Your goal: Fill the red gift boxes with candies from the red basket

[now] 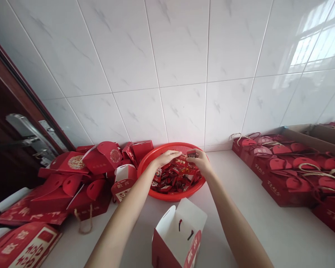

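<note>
Red boxes (102, 158) are heaped at the left of the head view, some tilted against each other, beside a dark door (5, 96) with a metal handle (30, 132). More boxes with cord loops (279, 162) stand packed at the right edge, near a cardboard carton (321, 138). Pale desk (231, 182) lies below a white tiled wall (181, 44), which reflects a window at upper right. At centre, a red plastic basket (142, 171) holds many small wrapped packets (170, 180). Over it, the right hand (200, 160) pinches a dark red packet (191, 152); the left hand (168, 157) has its fingers close together, and whether it grips anything I cannot tell. An open box (166, 245), white inside, stands at bottom centre between the forearms.
</note>
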Demonstrator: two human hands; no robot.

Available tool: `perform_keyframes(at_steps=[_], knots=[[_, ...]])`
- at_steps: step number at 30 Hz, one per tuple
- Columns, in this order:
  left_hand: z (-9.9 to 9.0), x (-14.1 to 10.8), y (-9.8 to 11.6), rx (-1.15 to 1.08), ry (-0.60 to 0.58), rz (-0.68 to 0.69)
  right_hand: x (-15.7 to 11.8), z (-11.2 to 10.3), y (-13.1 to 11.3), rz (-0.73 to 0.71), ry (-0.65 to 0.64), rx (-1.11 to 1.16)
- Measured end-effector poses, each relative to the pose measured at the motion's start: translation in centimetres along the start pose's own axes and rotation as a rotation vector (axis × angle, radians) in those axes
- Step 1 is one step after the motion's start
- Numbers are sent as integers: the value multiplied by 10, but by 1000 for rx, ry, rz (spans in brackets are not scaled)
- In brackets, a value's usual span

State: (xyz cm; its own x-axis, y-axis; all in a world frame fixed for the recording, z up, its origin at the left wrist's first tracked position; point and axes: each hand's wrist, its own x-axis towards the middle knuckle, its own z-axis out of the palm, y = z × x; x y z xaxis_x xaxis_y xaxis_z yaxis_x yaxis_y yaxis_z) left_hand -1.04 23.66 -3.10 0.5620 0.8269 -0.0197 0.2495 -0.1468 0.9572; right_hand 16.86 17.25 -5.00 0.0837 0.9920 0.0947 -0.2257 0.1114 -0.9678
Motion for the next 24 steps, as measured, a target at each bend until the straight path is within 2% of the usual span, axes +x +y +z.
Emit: perform_keyframes(at_steps=[4, 10, 13, 24], knots=[[-1, -1, 3, -18, 55, -29, 4, -1, 2, -44, 21, 24], [1, -4, 7, -35, -16, -140, 5, -1, 2, -81, 35, 53], [0, -2, 6, -76, -8, -151, 4, 0, 2, -86, 31, 56], [-10, 5, -2, -178, 150, 43, 6, -1, 3, -5, 107, 150]])
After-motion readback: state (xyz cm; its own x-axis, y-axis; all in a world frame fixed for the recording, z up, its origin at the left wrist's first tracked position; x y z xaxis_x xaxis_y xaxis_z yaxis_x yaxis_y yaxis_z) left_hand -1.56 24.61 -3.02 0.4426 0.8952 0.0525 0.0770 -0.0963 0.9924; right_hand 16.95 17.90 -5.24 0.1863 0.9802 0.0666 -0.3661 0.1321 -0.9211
